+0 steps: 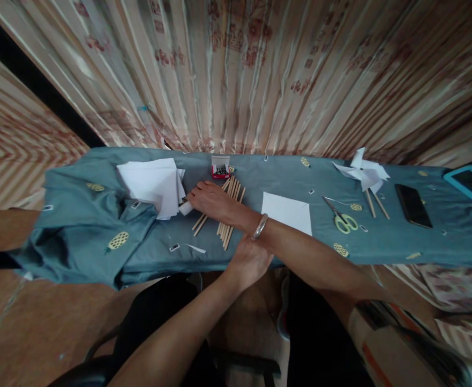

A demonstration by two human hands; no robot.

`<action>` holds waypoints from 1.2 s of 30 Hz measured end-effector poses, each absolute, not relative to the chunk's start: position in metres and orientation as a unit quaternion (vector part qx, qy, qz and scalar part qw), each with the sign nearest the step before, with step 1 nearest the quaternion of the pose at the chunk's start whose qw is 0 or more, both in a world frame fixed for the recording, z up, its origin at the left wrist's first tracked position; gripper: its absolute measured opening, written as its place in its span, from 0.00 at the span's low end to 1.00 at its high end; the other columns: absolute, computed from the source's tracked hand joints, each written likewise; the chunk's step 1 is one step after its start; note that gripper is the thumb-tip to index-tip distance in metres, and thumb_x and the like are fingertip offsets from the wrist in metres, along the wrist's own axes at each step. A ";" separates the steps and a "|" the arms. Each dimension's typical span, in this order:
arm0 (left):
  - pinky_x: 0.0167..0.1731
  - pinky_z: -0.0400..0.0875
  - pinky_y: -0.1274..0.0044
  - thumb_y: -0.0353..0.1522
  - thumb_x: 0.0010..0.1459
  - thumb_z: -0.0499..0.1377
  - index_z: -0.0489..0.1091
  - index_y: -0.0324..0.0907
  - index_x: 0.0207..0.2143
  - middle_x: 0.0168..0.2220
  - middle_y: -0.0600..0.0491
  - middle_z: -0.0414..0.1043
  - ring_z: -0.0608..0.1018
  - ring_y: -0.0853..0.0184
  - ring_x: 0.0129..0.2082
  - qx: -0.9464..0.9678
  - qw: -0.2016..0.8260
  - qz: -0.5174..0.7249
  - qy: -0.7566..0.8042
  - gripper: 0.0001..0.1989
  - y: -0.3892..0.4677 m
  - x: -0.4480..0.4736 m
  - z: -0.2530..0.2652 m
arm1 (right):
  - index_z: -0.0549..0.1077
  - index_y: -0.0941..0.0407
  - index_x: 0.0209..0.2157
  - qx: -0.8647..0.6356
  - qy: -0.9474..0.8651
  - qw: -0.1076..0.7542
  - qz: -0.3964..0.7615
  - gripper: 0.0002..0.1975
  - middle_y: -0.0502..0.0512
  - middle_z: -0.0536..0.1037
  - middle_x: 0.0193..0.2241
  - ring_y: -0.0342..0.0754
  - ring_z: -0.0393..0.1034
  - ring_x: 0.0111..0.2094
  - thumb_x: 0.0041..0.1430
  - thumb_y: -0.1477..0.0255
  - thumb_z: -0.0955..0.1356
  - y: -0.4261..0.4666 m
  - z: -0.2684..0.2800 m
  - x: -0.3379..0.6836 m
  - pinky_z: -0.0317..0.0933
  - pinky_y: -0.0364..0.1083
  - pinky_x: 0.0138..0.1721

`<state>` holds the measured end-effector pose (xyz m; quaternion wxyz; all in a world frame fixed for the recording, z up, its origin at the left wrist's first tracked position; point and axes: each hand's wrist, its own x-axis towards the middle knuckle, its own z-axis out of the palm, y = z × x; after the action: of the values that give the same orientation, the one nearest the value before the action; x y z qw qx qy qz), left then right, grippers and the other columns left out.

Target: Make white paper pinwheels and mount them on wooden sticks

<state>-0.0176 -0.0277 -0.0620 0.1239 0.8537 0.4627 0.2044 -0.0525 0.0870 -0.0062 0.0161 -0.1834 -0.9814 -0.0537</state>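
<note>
My right hand point(208, 198), with a silver bangle at the wrist, reaches across to the left over a pile of thin wooden sticks point(232, 207). Its fingers are curled at a small white cylinder point(186, 208) beside a stack of white paper point(155, 183); the grip is partly hidden. Under the right forearm, at the table's front edge, rests my left hand point(252, 262), its fingers mostly hidden. A square white sheet point(287, 211) lies flat to the right, partly covered by my forearm. Behind the sticks stands an open small red-and-white box point(220, 169) of tiny dark pieces.
Green-handled scissors point(343, 221) lie right of the sheet. Farther right are white paper pinwheels point(362, 172) on sticks, a dark phone point(413, 205) and a blue-framed device point(471, 183). The cloth point(78, 226) bunches at the left end. A patterned curtain point(236, 80) hangs behind.
</note>
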 end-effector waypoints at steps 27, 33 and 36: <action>0.38 0.72 0.74 0.38 0.44 0.70 0.78 0.40 0.42 0.34 0.52 0.79 0.78 0.66 0.33 0.494 0.552 0.460 0.489 0.21 0.030 -0.005 -0.043 | 0.81 0.53 0.37 -0.412 -0.505 0.400 0.645 0.17 0.49 0.82 0.33 0.41 0.73 0.32 0.42 0.68 0.79 0.057 -0.001 0.206 0.67 0.41 0.37; 0.35 0.71 0.76 0.39 0.40 0.72 0.79 0.40 0.38 0.30 0.53 0.78 0.77 0.68 0.30 0.431 0.601 0.470 0.482 0.22 0.033 0.007 -0.039 | 0.81 0.54 0.35 -0.383 -0.407 0.425 0.712 0.16 0.48 0.82 0.29 0.37 0.72 0.27 0.41 0.66 0.80 0.052 -0.015 0.192 0.67 0.37 0.31; 0.33 0.71 0.75 0.40 0.37 0.72 0.79 0.39 0.37 0.29 0.53 0.78 0.77 0.67 0.28 0.419 0.604 0.465 0.493 0.23 0.032 0.008 -0.039 | 0.81 0.55 0.33 -0.398 -0.380 0.436 0.712 0.15 0.49 0.81 0.27 0.37 0.71 0.25 0.41 0.65 0.80 0.055 -0.020 0.190 0.67 0.37 0.29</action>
<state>0.0077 0.0324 -0.0391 0.6044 0.4185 0.4931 0.4652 0.1896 0.0549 -0.0202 0.4364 -0.3980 -0.3798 0.7120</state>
